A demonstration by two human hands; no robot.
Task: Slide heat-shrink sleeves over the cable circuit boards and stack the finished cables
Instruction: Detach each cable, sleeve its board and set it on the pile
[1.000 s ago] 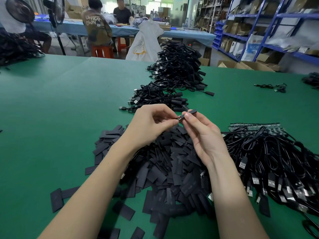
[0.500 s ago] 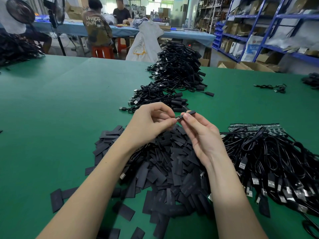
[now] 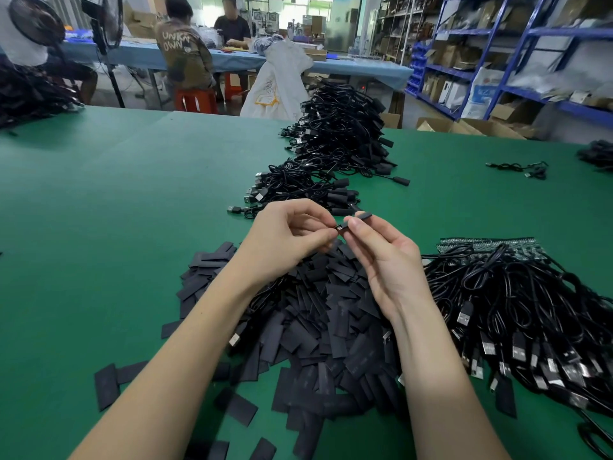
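Observation:
Above a heap of flat black heat-shrink sleeves [image 3: 318, 320], my two hands meet at their fingertips. My right hand [image 3: 384, 260] pinches one black sleeve [image 3: 363, 215], whose far end sticks out past my fingers. My left hand [image 3: 288, 237] pinches the small cable end [image 3: 341, 227] at the sleeve's near mouth; the board itself is hidden by my fingers. A tangle of unsleeved black cables [image 3: 517, 313] with USB plugs lies to the right. A stack of sleeved cables [image 3: 298, 187] sits just beyond my hands.
A taller heap of black cables [image 3: 345, 134] stands at the far edge of the green table [image 3: 116, 210]. A single cable [image 3: 520, 167] lies far right. A strip of green circuit boards [image 3: 487, 244] lies behind the right tangle. People sit at a blue table behind.
My hands have stayed in place above the sleeve heap. The fingertips have shifted slightly on the sleeve and cable end; nothing was picked up or released.

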